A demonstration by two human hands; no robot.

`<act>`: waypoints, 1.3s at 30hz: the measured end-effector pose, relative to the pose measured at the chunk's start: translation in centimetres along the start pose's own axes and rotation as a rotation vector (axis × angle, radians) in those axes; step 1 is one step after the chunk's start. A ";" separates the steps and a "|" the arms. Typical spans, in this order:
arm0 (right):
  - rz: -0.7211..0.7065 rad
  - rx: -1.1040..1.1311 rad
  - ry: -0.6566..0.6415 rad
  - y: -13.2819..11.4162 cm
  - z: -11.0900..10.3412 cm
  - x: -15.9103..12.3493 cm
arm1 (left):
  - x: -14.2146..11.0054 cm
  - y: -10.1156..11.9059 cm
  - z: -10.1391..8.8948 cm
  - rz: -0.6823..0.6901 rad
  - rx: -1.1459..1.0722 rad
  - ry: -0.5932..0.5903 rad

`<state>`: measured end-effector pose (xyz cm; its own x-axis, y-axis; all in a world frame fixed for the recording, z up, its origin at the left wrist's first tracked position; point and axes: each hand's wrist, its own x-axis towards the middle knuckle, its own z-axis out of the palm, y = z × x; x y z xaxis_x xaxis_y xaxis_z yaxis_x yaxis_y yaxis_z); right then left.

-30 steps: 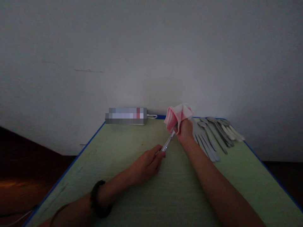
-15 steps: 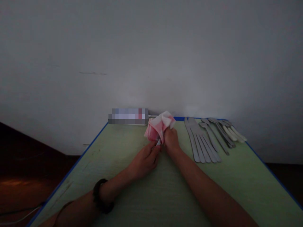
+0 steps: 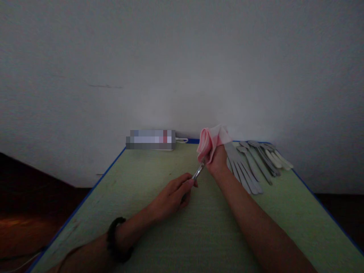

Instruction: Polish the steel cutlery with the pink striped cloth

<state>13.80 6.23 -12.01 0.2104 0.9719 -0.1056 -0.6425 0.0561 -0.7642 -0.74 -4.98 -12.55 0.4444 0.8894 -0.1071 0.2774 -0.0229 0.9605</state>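
Note:
My left hand [image 3: 176, 191] is closed around one end of a shiny metal piece of cutlery [image 3: 199, 170], whose kind I cannot make out. It slants up and to the right, its far end hidden by a pink and white cloth [image 3: 209, 143]. My right hand [image 3: 218, 157] grips this bunched cloth at the cutlery's upper end. Just right of that hand lie several table knives [image 3: 243, 172] side by side, partly covered by the hand and cloth.
Further right on the green table [image 3: 136, 167] lie several spoons [image 3: 257, 165] and pieces with white handles [image 3: 277, 158]. A blurred-out box-like object [image 3: 150, 140] with a white loop [image 3: 182, 140] stands at the back left. Behind the table rises a wall [image 3: 182, 68].
My right hand and the cloth have moved right and away from my left hand. More of the metal cutlery now shows between the hands.

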 end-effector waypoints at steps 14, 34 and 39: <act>0.039 -0.372 0.062 2.4 1.9 -3.8 | 0.6 -0.7 -0.1 0.084 0.270 0.284; -0.077 -0.333 0.275 -1.9 -0.2 0.3 | 0.1 0.5 -0.7 -0.086 0.158 -0.186; -0.198 -0.538 0.230 -0.9 0.9 -1.3 | 0.5 -0.5 -0.8 -0.136 -0.037 -0.129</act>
<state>13.47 5.17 -10.57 0.4795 0.8774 -0.0173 -0.1257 0.0492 -0.9908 -1.37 -4.19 -12.85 0.5108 0.8175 -0.2660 0.3116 0.1123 0.9436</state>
